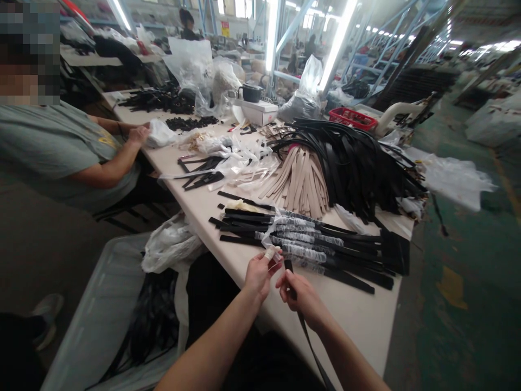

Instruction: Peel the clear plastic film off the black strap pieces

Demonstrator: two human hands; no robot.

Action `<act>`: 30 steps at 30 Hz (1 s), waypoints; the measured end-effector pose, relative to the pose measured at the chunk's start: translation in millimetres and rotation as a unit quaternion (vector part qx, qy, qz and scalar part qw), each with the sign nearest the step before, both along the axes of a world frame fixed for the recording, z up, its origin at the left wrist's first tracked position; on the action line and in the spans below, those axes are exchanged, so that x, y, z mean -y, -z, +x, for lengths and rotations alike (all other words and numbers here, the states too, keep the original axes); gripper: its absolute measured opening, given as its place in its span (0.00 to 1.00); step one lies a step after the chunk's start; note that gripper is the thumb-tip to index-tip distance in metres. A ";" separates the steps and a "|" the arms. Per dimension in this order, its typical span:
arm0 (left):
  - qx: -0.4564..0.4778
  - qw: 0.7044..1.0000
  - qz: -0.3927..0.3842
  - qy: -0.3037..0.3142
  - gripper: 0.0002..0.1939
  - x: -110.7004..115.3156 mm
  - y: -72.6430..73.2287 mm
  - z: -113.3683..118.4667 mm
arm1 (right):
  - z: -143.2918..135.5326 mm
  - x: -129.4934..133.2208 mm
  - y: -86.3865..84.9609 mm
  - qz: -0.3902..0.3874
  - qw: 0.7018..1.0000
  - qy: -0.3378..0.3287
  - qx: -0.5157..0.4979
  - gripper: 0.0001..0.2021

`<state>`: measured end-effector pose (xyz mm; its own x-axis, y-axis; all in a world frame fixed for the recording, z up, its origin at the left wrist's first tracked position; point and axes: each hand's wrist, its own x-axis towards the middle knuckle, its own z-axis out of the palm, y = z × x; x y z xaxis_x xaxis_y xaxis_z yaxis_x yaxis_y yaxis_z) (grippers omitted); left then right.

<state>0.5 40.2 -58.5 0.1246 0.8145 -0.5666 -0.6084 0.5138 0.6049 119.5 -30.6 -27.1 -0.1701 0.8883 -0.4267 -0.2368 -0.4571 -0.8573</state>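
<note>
The person's right hand (299, 293) was closed around a flat, narrow black strap (288, 265), gripping it near its upper end. That end rose just above the curled fingers, towards the left hand, while the long remainder trailed below the right hand and along the inner side of the right forearm. The left hand (259, 276), just beside the right one, pinched a thin, translucent plastic sleeve (267, 239) between thumb and fingers; the plastic reached up and away from the fingertips. The two hands were apart, with the strap's end near the left fingertips; whether it touched the plastic could not be told.

Directly beyond both hands, a row of flat black straps with crinkled clear wrapping (303, 237) lay across the pale tabletop (358, 317). Farther beyond the right hand spread a fanned bundle of beige straps (302, 182), and beside it, farther to the right, a large heap of glossy black straps (356, 163). To the left of the left hand, below the tabletop's edge, stood a translucent plastic bin (91, 304) holding dark strips (152, 315).
</note>
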 end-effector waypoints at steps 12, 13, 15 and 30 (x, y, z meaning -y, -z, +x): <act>-0.007 0.995 0.017 0.096 0.21 19.1 -18.8 8.9 | -4.6 -7.6 7.4 -0.080 0.996 0.001 -0.034 0.24; -0.009 0.992 0.017 0.121 0.22 20.2 -18.2 6.8 | -3.3 -7.7 7.3 -0.086 0.996 -0.012 -0.031 0.24; -0.017 0.990 0.017 0.137 0.24 17.9 -19.0 1.2 | -0.9 -6.3 9.2 -0.065 0.996 -0.048 -0.028 0.23; -0.058 0.992 0.114 0.017 0.27 5.8 -44.4 0.3 | 16.8 5.8 32.9 0.018 0.991 -0.092 0.092 0.36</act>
<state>0.7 34.5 -14.0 0.0988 0.9196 -0.3802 -0.5120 0.3746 0.7730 136.3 -36.4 -60.0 -0.2528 0.8646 -0.4342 0.0088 -0.4467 -0.8947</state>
